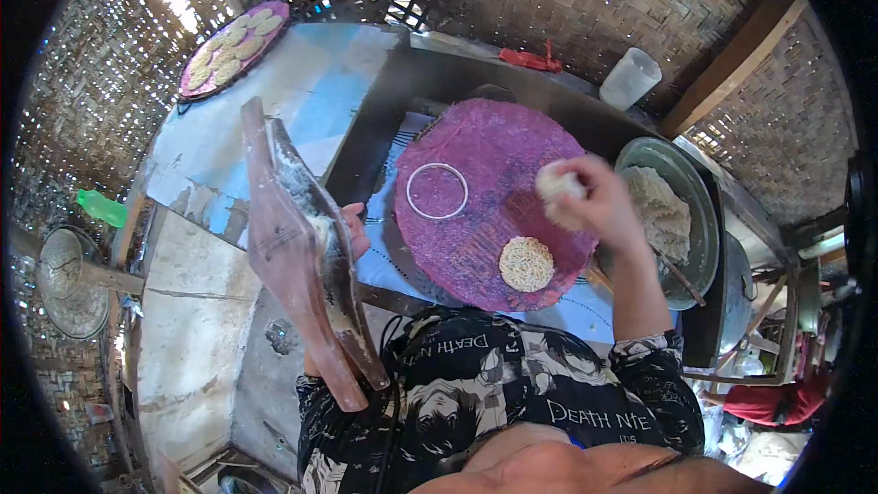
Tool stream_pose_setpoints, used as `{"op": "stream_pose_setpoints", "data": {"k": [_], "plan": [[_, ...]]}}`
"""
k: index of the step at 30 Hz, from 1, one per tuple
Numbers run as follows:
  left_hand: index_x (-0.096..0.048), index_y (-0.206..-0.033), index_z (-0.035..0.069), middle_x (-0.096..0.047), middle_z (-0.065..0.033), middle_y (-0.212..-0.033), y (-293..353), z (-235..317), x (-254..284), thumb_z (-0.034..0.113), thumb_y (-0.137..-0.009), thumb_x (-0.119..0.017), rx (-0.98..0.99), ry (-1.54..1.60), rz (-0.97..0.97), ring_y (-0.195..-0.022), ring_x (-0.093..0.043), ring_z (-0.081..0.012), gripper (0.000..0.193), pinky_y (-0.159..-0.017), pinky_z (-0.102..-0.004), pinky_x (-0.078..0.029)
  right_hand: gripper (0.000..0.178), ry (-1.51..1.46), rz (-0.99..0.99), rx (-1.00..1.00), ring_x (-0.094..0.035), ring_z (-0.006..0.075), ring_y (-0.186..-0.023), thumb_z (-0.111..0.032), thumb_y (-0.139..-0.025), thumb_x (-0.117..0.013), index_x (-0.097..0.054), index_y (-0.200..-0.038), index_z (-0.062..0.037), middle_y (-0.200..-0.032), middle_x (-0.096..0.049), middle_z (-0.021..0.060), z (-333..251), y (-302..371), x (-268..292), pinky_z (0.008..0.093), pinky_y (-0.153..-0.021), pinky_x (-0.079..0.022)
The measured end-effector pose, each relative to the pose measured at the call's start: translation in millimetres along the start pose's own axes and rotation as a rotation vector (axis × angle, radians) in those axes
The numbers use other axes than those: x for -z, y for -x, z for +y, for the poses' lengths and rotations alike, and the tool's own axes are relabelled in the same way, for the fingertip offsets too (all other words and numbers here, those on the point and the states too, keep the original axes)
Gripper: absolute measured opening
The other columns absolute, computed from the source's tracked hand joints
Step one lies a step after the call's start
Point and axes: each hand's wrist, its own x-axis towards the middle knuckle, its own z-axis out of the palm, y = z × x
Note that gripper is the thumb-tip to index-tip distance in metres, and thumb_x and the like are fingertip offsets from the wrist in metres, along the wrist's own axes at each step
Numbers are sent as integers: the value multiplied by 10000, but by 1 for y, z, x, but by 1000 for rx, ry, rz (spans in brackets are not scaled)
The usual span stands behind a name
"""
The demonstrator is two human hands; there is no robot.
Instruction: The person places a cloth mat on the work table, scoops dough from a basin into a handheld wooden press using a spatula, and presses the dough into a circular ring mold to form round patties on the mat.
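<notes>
My left hand [355, 229] grips a long hinged wooden press [283, 242], its fingertips showing past the right edge and the rest hidden behind the wood. White residue coats the press's inner side. My right hand [604, 206], smeared by motion, holds a pale lump of dough [558, 185] above a round tray covered in purple cloth [489, 146]. On that tray lie a thin white ring [466, 190], left of the middle, and a flat round of pressed noodle-like strands [526, 264] near the front edge.
At the right stands a large basin [704, 187] of pale dough [660, 210] with a stick [677, 276] in it. A second purple tray [190, 84] with several pressed rounds sits far left. Behind are a white plastic container [630, 79], a red bag [530, 59] and woven bamboo walls.
</notes>
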Motion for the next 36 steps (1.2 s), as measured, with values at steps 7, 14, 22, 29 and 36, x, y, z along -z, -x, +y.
{"op": "stream_pose_setpoints", "data": {"k": [7,14,22,29,36], "plan": [[-522,-915,67,-530,-57,-714,-1,2,-1,184,-727,-658,25,-5,16,-674,-531,-186,260,-833,-395,-379,320,1498,418,-541,-542,313,-930,-161,-706,-603,-590,-1018,-91,-1002,-565,159,36,26,95,398,-818,-437],[-525,-927,63,-541,-64,-726,-2,-9,-16,187,-728,-655,66,9,-26,-686,-539,-190,267,-823,-383,-389,338,650,-226,452,-414,296,-1122,-100,-714,-576,-591,-1046,-166,-1160,-484,94,8,-14,-55,454,-946,-315],[-528,-940,58,-552,-71,-740,12,-2,-3,190,-730,-651,85,-12,47,-701,-549,-195,277,-812,-370,-400,269,659,-475,553,-348,282,-1183,-75,-616,-611,-638,-871,-157,-1201,-455,75,20,-28,-79,496,-973,-250],[-531,-951,53,-563,-78,-753,16,-8,2,192,-731,-648,104,-8,83,-713,-557,-199,285,-803,-357,-409,267,578,-635,512,-342,279,-1189,-56,-566,-639,-646,-802,-181,-1207,-453,63,16,-9,-59,507,-1001,-203],[-534,-962,48,-573,-85,-765,13,-18,-4,195,-733,-645,128,-18,75,-725,-566,-203,294,-793,-345,-419,289,549,-668,509,-331,291,-1195,-27,-574,-628,-654,-813,-187,-1226,-440,54,15,0,-53,518,-998,-202]]}}
